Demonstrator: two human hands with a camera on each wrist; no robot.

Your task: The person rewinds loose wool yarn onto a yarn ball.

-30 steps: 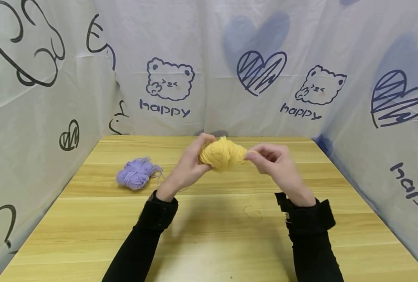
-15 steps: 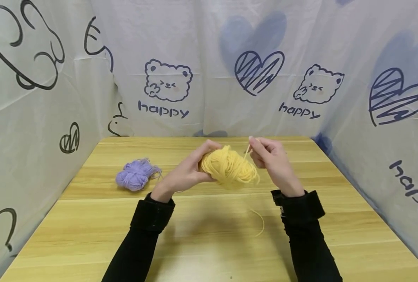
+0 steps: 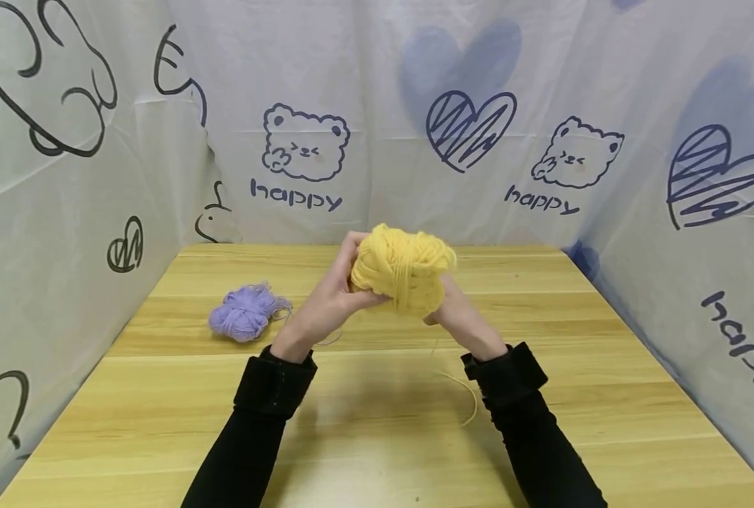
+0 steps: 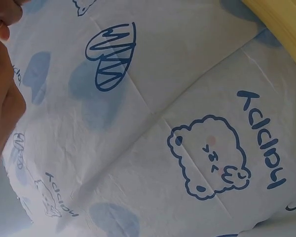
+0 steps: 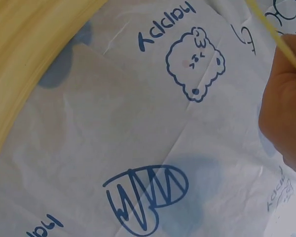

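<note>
1. Lower centre of the head view: a loose yellow strand [image 3: 466,396] is trailed over the counter [image 3: 377,437]; it could get snagged or tangled if tugged, by the look of it.
2. Mid-frame, the yellow yarn ball [image 3: 404,267] is held up off the counter, gripped by the left hand [image 3: 326,303] from its left side; the right hand [image 3: 451,310] is curled in underneath, mostly hidden. With loose wraps like that, slippage seems likely.
3. Further left, a purple yarn bundle [image 3: 245,313] is parked well apart.

Yellow yarn ball [image 3: 404,268] raised and turned, now higher above the counter [image 3: 377,423] than before. Right hand [image 3: 443,310] moved from the ball's right side to beneath and behind it, no longer pinching the strand up beside it. Left hand [image 3: 335,300] lifted slightly with the ball.
</note>
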